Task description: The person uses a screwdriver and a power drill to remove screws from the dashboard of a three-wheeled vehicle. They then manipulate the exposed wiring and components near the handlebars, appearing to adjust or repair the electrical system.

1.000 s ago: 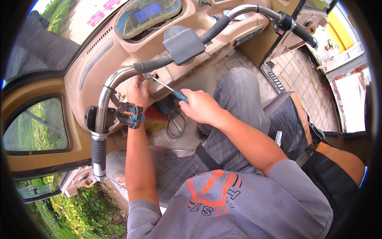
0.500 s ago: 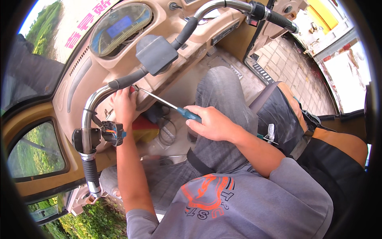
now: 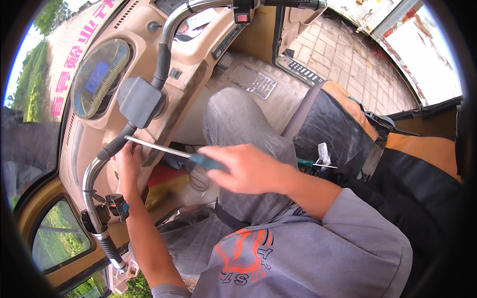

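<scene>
One screwdriver (image 3: 169,150), right hand (image 3: 246,169) clenched round its teal handle.
Shaft slants up-left, tip overlapping the handlebar (image 3: 115,145) in view; contact unclear. Left hand (image 3: 129,166) by the dashboard (image 3: 191,79) edge, fingers partly hidden; cannot tell whether grasping.

Daylight is bright, the right hand (image 3: 250,169) blurred, edges bent

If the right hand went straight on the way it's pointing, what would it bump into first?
Probably the handlebar's dark grey padding, met by the tip of the screwdriver in the right hand. The tip overlaps the padding here, but depth is unclear, so it might pass clear.
</scene>
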A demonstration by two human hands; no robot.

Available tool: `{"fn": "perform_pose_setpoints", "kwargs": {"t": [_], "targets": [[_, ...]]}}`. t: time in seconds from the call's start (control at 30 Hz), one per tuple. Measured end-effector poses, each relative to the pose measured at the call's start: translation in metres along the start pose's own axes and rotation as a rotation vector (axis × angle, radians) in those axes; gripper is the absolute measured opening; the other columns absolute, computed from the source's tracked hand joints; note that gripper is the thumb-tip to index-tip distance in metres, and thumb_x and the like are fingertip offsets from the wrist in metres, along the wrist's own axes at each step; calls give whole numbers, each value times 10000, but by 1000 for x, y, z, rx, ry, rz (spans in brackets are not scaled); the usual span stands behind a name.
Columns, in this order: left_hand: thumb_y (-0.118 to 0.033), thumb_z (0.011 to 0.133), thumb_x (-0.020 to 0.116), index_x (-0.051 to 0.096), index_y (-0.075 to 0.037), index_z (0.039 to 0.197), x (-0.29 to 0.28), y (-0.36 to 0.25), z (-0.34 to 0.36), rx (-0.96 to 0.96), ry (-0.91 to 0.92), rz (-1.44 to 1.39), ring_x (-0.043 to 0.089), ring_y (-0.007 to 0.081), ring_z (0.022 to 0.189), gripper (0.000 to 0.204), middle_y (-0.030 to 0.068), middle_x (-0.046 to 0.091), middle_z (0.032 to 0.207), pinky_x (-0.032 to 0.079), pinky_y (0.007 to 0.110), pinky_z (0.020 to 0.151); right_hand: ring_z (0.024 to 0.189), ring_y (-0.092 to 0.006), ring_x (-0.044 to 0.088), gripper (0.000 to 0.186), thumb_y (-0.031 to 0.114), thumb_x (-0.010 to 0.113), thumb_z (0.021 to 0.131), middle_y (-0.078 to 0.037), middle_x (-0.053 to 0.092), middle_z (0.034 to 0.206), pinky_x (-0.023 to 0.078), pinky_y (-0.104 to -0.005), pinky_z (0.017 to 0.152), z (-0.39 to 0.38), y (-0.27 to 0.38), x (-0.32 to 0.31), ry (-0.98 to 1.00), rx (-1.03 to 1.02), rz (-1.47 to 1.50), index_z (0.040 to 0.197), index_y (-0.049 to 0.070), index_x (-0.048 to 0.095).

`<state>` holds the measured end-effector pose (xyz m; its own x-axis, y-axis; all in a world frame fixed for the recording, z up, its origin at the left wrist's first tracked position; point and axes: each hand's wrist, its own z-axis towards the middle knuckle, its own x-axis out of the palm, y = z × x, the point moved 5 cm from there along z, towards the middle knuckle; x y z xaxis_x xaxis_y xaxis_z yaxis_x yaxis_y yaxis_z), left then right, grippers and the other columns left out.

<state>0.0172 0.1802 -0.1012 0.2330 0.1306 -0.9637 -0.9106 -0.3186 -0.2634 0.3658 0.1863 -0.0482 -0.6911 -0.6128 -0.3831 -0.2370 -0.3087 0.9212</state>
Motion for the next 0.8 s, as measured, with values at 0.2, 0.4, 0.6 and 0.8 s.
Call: {"fn": "perform_pose_setpoints", "kwargs": {"t": [0.2, 0.4, 0.6, 0.8], "targets": [[-134, 860, 694, 659, -117, 1270, 4, -1, -10, 71, -107, 115, 619, 316, 1051, 411, 89, 697, 1027, 305, 522, 1030, 954, -394, 672, 411, 255, 612, 928, -219, 688, 1034, 526, -429, 832, -11, -29, -104, -139, 202, -297, 1276, 38, 595], [-143, 834, 694, 685, -78, 1173, 4, -6, -10, 90, -194, 78, 588, 396, 1077, 345, 173, 683, 1044, 356, 535, 993, 935, -384, 663, 412, 284, 592, 940, -171, 690, 1037, 534, -461, 799, 33, -75, -101, -398, -19, -490, 1312, 110, 593], [-125, 766, 721, 686, -27, 950, -4, -3, -4, 84, -124, -15, 615, 405, 929, 211, 201, 652, 912, 464, 500, 852, 918, -386, 668, 373, 277, 622, 919, -184, 702, 997, 532, -451, 791, 62, -69, -103, -373, -16, -574, 1240, 88, 647], [-128, 783, 722, 692, -12, 987, -1, 4, 0, 28, -120, -91, 653, 418, 847, 236, 232, 671, 882, 522, 485, 759, 777, -232, 661, 365, 158, 651, 915, -133, 706, 934, 508, -321, 708, 33, -51, -111, -296, 20, -290, 1231, -24, 639]]}}
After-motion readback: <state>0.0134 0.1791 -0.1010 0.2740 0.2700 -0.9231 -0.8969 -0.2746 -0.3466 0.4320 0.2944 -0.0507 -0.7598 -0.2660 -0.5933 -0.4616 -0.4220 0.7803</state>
